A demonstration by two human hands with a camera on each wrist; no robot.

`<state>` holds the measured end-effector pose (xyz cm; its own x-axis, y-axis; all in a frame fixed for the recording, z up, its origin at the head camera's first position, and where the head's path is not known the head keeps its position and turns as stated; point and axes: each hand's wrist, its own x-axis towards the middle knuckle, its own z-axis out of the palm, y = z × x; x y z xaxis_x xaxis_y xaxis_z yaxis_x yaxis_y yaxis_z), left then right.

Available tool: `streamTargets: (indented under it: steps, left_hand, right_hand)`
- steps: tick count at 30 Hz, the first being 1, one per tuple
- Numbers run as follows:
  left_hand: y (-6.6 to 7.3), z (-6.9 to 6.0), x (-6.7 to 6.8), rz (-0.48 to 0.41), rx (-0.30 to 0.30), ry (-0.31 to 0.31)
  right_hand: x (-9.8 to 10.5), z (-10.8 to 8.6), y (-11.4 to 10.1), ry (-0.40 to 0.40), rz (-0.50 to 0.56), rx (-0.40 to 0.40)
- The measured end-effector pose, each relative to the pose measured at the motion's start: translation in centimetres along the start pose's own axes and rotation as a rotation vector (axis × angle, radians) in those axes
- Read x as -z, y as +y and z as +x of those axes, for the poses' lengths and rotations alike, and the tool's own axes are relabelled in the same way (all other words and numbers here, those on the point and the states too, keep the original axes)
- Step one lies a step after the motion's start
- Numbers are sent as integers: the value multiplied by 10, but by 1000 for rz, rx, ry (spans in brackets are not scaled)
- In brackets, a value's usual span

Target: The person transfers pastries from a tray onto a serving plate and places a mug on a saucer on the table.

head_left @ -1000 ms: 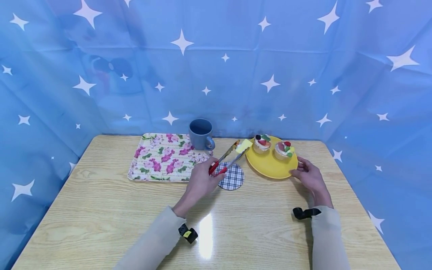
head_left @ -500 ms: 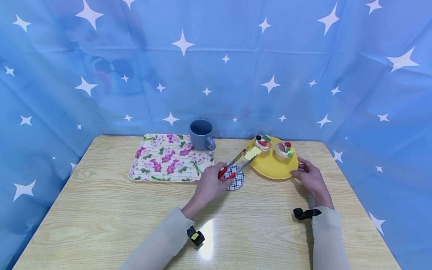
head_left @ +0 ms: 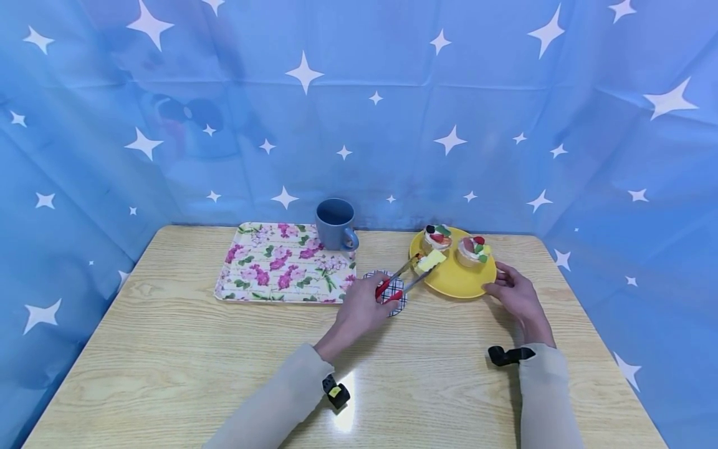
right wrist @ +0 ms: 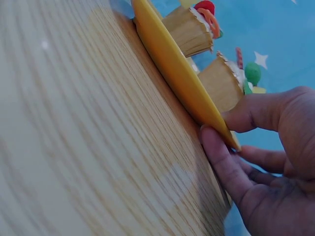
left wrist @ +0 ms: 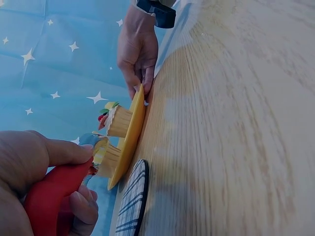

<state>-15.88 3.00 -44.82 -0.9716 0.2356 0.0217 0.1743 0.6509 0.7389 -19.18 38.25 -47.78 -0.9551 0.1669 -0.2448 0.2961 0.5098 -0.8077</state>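
Observation:
In the head view my left hand [head_left: 363, 307] grips red-handled tongs [head_left: 395, 295]. Between the tong tips is a small pale-yellow piece [head_left: 432, 260] that looks like cake, over the left front part of a yellow plate [head_left: 457, 285]. Whether it touches the plate I cannot tell. Two fruit-topped cupcakes stand on that plate, one at the back left [head_left: 437, 240] and one to the right [head_left: 472, 251]. My right hand [right wrist: 275, 162] pinches the plate's right rim between thumb and fingers. In the left wrist view my hand and the red handle [left wrist: 56, 196] hide most of the cake piece.
A round checked coaster [head_left: 399, 307] lies partly under my left hand and the tongs. To the left is a floral tray [head_left: 280, 265], with a blue mug [head_left: 335, 226] at its back right corner. A blue starry curtain [head_left: 359, 125] hangs behind the wooden table [head_left: 168, 362].
My left hand has moved right and slightly toward me, carrying the tongs and the pale-yellow piece from beside the plate to over it. My right hand has stayed on the rim.

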Motion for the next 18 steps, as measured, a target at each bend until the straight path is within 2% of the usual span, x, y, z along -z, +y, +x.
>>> streamTargets:
  steps: [13,18]
  left_hand:
    - [9,7,-10,20,30,-51]
    - [10,11,-13,26,10,-62]
  right_hand:
    - [0,-2,-3,1,-5,4]
    - [0,-2,-3,-2,2,1]
